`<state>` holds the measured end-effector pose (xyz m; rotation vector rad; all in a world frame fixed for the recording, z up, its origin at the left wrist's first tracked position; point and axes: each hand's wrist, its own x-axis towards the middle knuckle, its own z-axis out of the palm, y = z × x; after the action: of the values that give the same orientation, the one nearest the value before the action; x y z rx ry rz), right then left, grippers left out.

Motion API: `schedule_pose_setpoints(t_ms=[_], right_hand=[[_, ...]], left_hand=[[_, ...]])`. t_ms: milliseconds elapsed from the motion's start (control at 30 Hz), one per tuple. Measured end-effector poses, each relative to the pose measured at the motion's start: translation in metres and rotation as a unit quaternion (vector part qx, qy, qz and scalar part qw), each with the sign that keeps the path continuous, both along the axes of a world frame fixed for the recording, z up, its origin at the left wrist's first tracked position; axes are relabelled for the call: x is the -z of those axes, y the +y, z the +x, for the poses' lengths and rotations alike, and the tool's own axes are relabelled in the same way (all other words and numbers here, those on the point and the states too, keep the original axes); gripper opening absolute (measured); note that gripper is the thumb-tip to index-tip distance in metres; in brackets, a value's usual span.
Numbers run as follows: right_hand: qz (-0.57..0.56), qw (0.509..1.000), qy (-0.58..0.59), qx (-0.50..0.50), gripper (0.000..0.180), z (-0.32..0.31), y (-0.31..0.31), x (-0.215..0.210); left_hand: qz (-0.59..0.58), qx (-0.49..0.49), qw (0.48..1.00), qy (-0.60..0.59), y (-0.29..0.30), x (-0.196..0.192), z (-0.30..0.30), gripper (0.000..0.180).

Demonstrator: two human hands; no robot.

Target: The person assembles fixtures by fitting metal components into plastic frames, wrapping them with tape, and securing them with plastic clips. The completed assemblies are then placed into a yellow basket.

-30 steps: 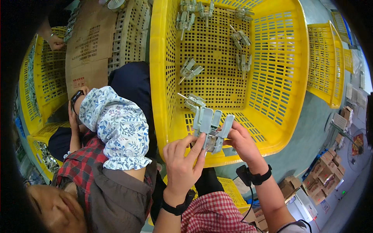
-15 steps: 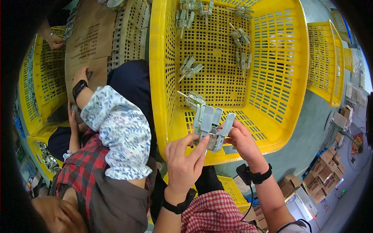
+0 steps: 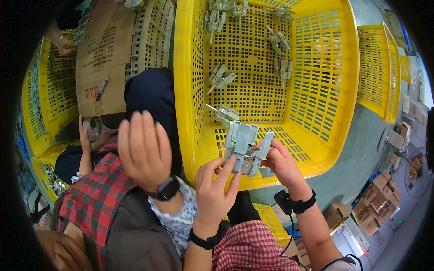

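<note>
The left hand (image 3: 214,189) was closed on the lower left of a pale grey plastic assembly (image 3: 242,137), its fingers bent round that side and the index fingertip against the front. The right hand (image 3: 284,165) pinched the same assembly from its 3 o'clock side, thumb and fingers on the outermost paddle. The assembly, with several flat paddles standing up and a clear part low between them, was held over the near wall of a yellow basket (image 3: 181,90). Inside the basket, a similar piece with a thin rod (image 3: 225,115) lay just beyond it at 11 o'clock, a second piece (image 3: 221,79) farther out the same way, and a third (image 3: 283,71) toward 1 o'clock; more were scattered near the far end. At 9 o'clock, outside the basket, a co-worker's hand (image 3: 144,151) was spread open, apart from the work, a dark watch (image 3: 168,189) on its wrist. Toward 10 o'clock lay a cardboard sheet (image 3: 97,45) bearing a small grey piece (image 3: 102,89). A yellow crate (image 3: 373,67) stood at 2 o'clock, and brown cartons (image 3: 379,198) were piled at 4 o'clock.
</note>
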<state>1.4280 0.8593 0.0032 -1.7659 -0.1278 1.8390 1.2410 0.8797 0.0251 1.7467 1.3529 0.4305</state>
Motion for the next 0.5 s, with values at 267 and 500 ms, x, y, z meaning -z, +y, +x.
schedule_pose_setpoints(t_ms=[267, 500], right_hand=[[-0.010, 0.999, 0.035, 0.009, 0.024, 0.000, -0.005, 0.003], [-0.005, 0.998, 0.042, 0.047, 0.026, -0.001, -0.007, 0.003]], left_hand=[[0.001, 0.025, 0.998, 0.056, -0.018, -0.006, -0.003, 0.037], [0.212, 0.260, 0.941, 0.035, 0.005, -0.032, -0.025, 0.021]])
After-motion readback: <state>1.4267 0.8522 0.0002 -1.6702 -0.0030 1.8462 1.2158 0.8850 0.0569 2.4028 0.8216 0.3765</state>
